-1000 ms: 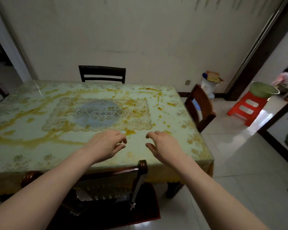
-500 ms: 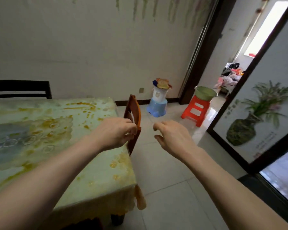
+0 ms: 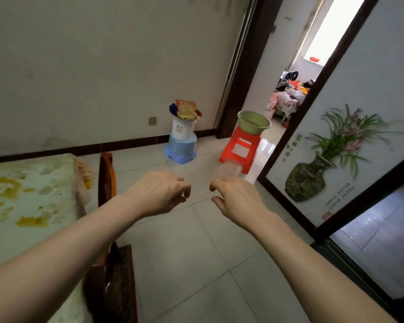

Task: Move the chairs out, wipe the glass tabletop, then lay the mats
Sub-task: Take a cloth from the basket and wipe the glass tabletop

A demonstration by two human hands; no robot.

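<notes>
The table [image 3: 30,194] fills the left edge, covered by a pale green and yellow patterned cloth. A brown wooden chair [image 3: 106,176] stands pushed in at the table's right end, its backrest seen edge-on and its dark red seat [image 3: 119,283] showing lower down. My left hand [image 3: 159,192] hovers over the floor just right of the chair back, fingers loosely curled, holding nothing. My right hand [image 3: 238,199] floats beside it, fingers apart and empty. Neither hand touches the chair.
White tiled floor stretches ahead. By the far wall stand stacked blue and white plastic stools [image 3: 181,141] with cloths on top, and a red stool [image 3: 241,148] carrying a green basin [image 3: 253,122]. A sliding door panel [image 3: 343,155] with a painted vase lines the right side.
My view has swung right, from facing the table with a chair in front to the table's right end. Both hands moved along, off the tabletop and past the side chair, over the floor.
</notes>
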